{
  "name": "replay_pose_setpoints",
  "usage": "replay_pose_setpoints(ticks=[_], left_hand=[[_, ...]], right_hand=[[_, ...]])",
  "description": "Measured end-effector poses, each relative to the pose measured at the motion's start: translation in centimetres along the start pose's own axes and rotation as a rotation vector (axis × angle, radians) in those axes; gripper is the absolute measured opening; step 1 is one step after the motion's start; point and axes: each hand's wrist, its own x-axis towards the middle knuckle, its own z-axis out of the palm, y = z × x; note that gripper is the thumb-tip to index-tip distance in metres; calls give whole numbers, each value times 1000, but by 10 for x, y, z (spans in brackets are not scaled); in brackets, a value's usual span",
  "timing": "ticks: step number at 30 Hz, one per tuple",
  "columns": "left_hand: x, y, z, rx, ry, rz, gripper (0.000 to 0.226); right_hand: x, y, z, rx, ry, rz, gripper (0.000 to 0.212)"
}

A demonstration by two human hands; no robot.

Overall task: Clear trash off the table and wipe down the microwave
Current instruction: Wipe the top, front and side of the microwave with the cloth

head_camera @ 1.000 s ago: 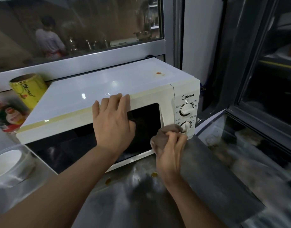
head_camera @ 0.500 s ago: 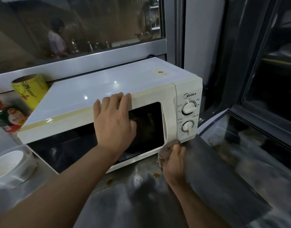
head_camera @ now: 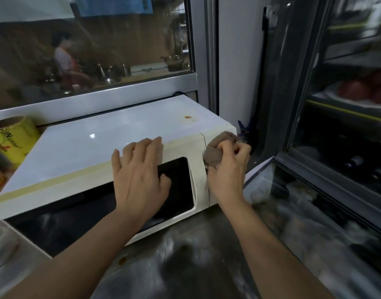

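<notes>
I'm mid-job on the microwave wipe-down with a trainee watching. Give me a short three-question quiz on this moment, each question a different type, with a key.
1. True or false: the left hand rests flat on the microwave door, fingers over its top edge.
2. Multiple choice: the right hand grips
A. a yellow roll
B. a bunched brown cloth
C. nothing
3. Fill in: a small orange stain sits on the microwave's ___ surface.

Key: 1 true; 2 B; 3 top
</notes>
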Motion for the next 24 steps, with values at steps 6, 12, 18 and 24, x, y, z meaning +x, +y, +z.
replay_pose_setpoints(ticks=[6,12,18,24], left_hand=[[13,14,16,45,39,100,54],[13,9,25,76,112,141,55],[15,8,26,76,106,147,52],[14,8,27,64,112,147,52]], right_hand=[[21,32,11,88,-47,63,35],[51,66,2,529,-150,402,44],[31,38,10,204,11,246,37],[11,10,14,-71,-1,-165,43]])
